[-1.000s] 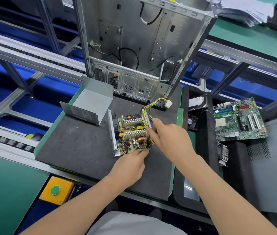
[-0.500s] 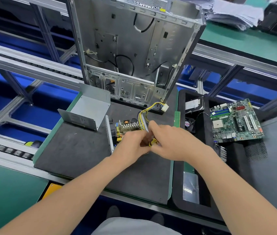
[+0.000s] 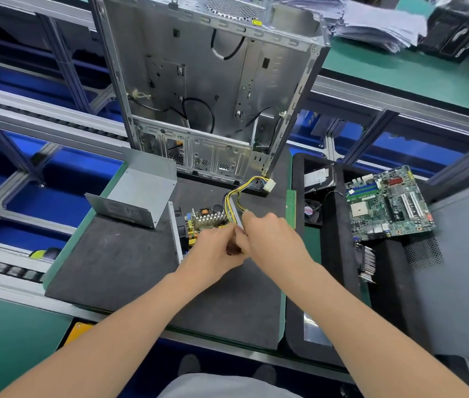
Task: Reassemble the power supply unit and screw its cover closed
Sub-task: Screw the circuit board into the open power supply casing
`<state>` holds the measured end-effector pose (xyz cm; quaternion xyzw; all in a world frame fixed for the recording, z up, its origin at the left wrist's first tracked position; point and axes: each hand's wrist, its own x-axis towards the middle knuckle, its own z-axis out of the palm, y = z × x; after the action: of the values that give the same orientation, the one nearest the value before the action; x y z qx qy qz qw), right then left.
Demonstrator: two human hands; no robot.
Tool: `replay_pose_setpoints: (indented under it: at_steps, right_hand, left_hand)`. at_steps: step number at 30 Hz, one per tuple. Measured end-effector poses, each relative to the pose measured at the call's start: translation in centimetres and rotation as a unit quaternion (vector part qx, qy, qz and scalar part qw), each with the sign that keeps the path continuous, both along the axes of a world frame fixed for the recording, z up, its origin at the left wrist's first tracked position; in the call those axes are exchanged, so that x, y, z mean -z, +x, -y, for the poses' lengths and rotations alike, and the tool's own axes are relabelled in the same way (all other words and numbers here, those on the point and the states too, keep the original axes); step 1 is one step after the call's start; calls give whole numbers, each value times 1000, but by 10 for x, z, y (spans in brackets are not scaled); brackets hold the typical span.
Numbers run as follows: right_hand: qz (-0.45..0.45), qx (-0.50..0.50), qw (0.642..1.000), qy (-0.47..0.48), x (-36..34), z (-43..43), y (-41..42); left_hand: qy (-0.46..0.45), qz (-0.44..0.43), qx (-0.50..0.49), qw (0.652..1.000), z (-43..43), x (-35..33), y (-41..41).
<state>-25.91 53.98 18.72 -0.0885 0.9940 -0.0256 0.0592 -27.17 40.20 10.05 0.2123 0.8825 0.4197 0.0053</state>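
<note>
Left of centre, one grey metal cover (image 3: 138, 193) lies off the unit on the dark mat (image 3: 112, 268). Just right of it sits one open power supply unit (image 3: 203, 218), its circuit board bare inside and one yellow-and-black cable bundle (image 3: 234, 196) rising from it. The left hand (image 3: 216, 248) and right hand (image 3: 273, 239) meet over its near right corner with fingers curled; what they grip is hidden. At right, a black tray (image 3: 339, 268) holds one motherboard (image 3: 388, 202), one hard drive (image 3: 318, 178) and one small fan (image 3: 312, 211).
</note>
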Motion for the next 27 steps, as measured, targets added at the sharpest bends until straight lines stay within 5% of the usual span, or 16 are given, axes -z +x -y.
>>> replay_pose_setpoints:
  at_steps: [5, 14, 27]
  right_hand:
    - [-13, 9, 998, 58, 0, 0, -1]
    - [47, -292, 953, 63, -30, -33, 7]
    - [11, -116, 993, 24, -11, -19, 5]
  left_hand:
    - [17, 4, 14, 1000, -1, -3, 1]
    - [-1, -20, 21, 1000, -2, 2, -1]
    - [24, -16, 35, 999, 0, 4, -1]
